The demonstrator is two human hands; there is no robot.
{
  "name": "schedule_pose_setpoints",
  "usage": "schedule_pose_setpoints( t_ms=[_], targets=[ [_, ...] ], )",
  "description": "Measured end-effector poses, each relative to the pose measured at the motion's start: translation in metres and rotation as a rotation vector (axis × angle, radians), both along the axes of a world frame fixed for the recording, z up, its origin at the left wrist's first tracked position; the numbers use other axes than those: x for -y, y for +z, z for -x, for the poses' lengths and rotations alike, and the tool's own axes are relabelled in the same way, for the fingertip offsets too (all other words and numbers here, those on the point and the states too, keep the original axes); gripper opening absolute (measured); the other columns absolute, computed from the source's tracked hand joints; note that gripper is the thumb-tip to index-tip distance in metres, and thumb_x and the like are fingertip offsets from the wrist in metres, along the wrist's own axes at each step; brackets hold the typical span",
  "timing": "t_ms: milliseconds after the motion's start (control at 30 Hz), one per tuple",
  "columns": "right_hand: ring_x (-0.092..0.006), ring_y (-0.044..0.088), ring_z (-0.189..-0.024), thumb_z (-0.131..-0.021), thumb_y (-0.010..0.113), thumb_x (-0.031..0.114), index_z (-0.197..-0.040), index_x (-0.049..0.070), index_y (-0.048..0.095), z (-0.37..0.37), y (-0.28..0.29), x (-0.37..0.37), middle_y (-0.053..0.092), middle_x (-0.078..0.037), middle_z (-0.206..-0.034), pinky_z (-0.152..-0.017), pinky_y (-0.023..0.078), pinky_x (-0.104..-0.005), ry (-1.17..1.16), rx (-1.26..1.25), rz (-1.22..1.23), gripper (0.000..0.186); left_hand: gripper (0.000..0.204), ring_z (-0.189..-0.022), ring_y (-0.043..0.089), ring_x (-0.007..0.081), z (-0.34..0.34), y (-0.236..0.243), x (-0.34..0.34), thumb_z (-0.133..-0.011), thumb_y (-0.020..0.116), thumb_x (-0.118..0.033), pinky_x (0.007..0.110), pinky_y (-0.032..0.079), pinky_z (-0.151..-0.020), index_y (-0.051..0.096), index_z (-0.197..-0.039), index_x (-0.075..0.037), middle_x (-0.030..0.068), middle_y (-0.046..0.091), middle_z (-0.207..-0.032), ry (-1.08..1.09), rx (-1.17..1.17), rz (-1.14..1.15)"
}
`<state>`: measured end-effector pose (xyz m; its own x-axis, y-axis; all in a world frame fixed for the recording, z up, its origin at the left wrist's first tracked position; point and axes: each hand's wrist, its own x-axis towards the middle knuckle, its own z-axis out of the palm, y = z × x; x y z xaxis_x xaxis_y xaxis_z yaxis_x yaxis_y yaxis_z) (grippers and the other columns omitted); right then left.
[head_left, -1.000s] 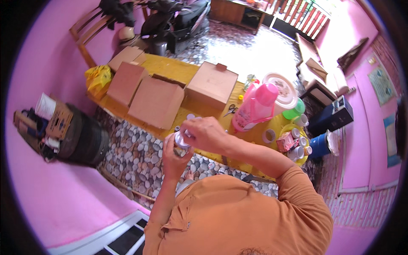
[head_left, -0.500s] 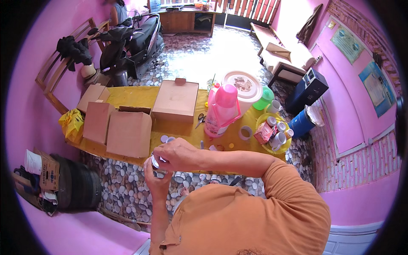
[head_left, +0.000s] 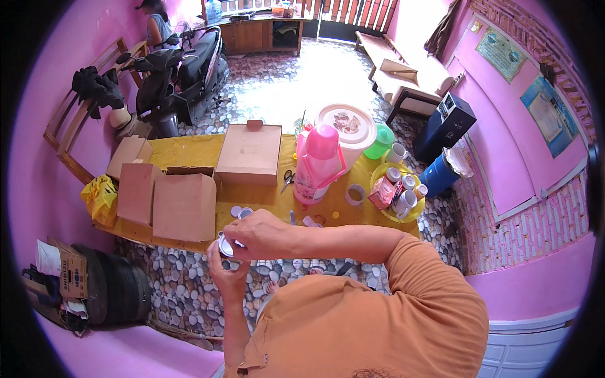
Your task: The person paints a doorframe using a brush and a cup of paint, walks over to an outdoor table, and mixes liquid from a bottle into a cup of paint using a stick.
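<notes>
A small white round object [head_left: 225, 246], perhaps a lidded cup or jar, is held over the table's front edge. My left hand [head_left: 227, 272] grips it from below and the side, fingers curled round it. From above, my right hand [head_left: 259, 230] has its fingers bent down onto its rim; the fingertips are partly hidden. Just beyond the right hand, a white disc like a lid [head_left: 236, 211] and a pale round cup-like piece [head_left: 245, 213] rest on the yellow tablecloth [head_left: 252, 196].
Open cardboard boxes [head_left: 184, 206] and a closed box [head_left: 249, 153] occupy the table's left and middle. Scissors [head_left: 287, 181], a tape roll [head_left: 355, 194], a pink flask [head_left: 318, 165], a white tub [head_left: 348, 120] and a yellow tray [head_left: 403, 218] of mugs stand rightward. Another person [head_left: 157, 28] is far left.
The view has shifted slightly, so the room appears moved a little left. Both hands stay on the white round object, which now shows more of its top and side.
</notes>
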<state>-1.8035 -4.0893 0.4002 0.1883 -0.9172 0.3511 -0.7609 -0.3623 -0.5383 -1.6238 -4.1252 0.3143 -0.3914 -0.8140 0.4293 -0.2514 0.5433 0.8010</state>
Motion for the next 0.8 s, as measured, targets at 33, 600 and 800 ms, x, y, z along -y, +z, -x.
schedule_pose_setpoints(
  t_ms=[33, 600, 800],
  targets=[
    [-0.0336, 0.066, -0.072, -0.082, 0.072, 0.019, -0.086, 0.006, 0.059, 0.003, 0.001, -0.001, 0.065, -0.011, -0.078, -0.064, 0.052, -0.0451, -0.038, -0.029, 0.023, 0.019, 0.069, -0.113, 0.059, 0.0369, 0.001, 0.002, -0.001, -0.073, 0.089, -0.023, 0.044, 0.049, -0.096, 0.057, -0.128, 0.004, 0.0185, 0.059, -0.124, -0.01, -0.019, -0.044],
    [-0.0314, 0.068, -0.072, -0.082, 0.071, 0.017, -0.087, 0.008, 0.061, 0.006, 0.004, 0.005, 0.065, -0.01, -0.078, -0.062, 0.053, -0.0429, -0.098, -0.033, 0.121, 0.014, 0.065, -0.11, 0.061, 0.0391, 0.004, 0.013, -0.006, -0.074, 0.089, -0.023, 0.045, 0.049, -0.096, 0.059, -0.124, 0.005, 0.0207, 0.061, -0.121, 0.036, -0.008, -0.019],
    [-0.0318, 0.068, -0.07, -0.083, 0.072, 0.015, -0.092, 0.009, 0.064, 0.005, 0.018, -0.001, 0.066, -0.01, -0.076, -0.061, 0.053, -0.0424, 0.03, 0.056, 0.061, 0.013, 0.067, -0.111, 0.062, 0.0364, 0.001, 0.015, -0.002, -0.074, 0.089, -0.021, 0.043, 0.051, -0.095, 0.058, -0.127, 0.004, 0.0202, 0.06, -0.124, 0.031, 0.012, -0.046]
  ],
)
